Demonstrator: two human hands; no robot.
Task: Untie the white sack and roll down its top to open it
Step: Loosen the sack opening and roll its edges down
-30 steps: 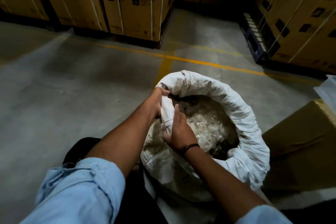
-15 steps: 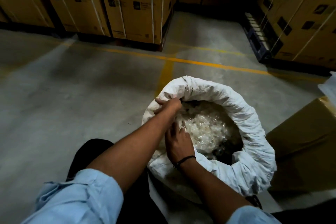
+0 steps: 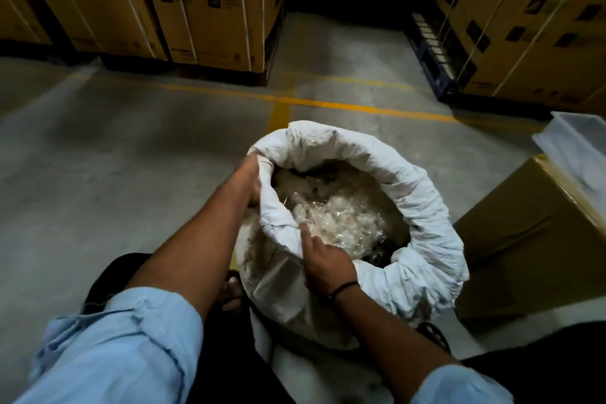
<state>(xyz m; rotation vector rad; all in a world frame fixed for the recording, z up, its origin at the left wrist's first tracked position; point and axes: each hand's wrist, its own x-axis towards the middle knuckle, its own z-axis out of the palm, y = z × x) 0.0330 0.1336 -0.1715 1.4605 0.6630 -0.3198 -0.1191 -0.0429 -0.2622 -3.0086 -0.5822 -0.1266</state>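
The white sack [image 3: 423, 216] stands open on the concrete floor between my knees. Its top is rolled into a thick collar along the far and right sides. Clear crinkled plastic pieces [image 3: 341, 223] fill the inside. My left hand [image 3: 251, 179] grips the near-left edge of the sack's rim from outside. My right hand [image 3: 323, 261] holds the same unrolled stretch of rim lower down, forefinger laid along the cloth. A black band circles my right wrist.
A brown cardboard box [image 3: 531, 239] sits right beside the sack, with a pale plastic tub [image 3: 577, 138] behind it. Strapped stacks of cartons on pallets [image 3: 210, 3] line the back, more cartons [image 3: 524, 16] at the right. A yellow floor line [image 3: 328, 103] crosses ahead.
My left hand slid from the rim's upper left edge down to its outer side. My right hand shifted lower along the near rim, and the fold there now stands up between both hands.
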